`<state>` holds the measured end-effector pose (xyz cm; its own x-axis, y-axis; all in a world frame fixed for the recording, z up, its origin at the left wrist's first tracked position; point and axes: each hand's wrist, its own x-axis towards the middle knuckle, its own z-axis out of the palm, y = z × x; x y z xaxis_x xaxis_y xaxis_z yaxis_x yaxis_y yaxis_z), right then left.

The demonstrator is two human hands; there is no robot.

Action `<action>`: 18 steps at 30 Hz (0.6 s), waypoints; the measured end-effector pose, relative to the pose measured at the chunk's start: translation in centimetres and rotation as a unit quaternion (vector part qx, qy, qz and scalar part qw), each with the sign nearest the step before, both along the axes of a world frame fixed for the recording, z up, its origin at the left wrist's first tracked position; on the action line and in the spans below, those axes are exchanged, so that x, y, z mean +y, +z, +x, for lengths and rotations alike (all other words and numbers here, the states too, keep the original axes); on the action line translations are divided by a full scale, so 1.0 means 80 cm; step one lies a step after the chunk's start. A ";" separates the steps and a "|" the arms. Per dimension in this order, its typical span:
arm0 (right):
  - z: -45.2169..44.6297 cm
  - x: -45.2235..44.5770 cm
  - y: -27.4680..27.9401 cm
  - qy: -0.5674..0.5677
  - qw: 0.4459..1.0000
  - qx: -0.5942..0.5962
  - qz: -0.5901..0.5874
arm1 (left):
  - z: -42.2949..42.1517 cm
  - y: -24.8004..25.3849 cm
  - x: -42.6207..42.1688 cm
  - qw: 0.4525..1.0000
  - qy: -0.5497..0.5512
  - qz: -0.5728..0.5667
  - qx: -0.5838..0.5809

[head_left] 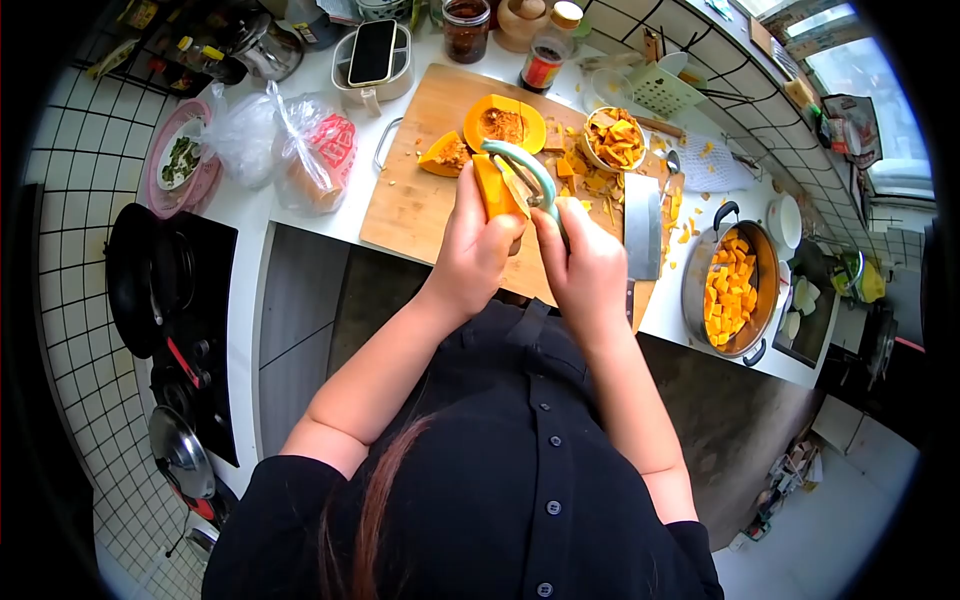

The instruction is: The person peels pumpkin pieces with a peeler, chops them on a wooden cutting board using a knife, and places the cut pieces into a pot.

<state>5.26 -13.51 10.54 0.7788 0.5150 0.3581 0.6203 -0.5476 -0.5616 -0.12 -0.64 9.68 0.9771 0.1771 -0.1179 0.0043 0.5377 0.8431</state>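
Observation:
My left hand point(474, 235) is closed around a wedge of pumpkin point(490, 190), held up over the near part of the wooden cutting board point(410, 205). In my right hand point(583, 262) is a pale green peeler point(541, 172), its head against the wedge. A strip of rind curls between peeler and pumpkin. Behind my hands lie a hollowed pumpkin half point(518, 117) with seeds and a smaller pumpkin piece point(440, 152). A cleaver point(642, 228) rests on the board's right side, near my right hand. Peelings are scattered around a bowl of rind pieces point(615, 140).
To the right stands a two-handled pot point(695, 290) of pumpkin cubes point(732, 290). Plastic bags point(315, 165) sit left of the board. A phone point(372, 52) lies on a metal container at the back, near jars point(466, 28). The stove point(215, 300) is far left.

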 end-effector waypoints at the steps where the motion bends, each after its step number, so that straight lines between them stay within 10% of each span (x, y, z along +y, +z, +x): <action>1: 0.006 -0.003 0.001 0.006 0.999 -0.039 -0.028 | -0.001 -0.002 0.002 0.999 -0.019 -0.032 0.006; 18: 0.016 -0.019 0.000 0.007 0.998 -0.052 -0.020 | 0.002 -0.001 -0.019 0.999 0.006 -0.031 -0.004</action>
<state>6.52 -15.01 10.51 0.7304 0.5418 0.4159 0.6827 -0.5588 -0.4709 0.03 -2.13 9.63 0.9759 0.1821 -0.1203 -0.0102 0.5885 0.8084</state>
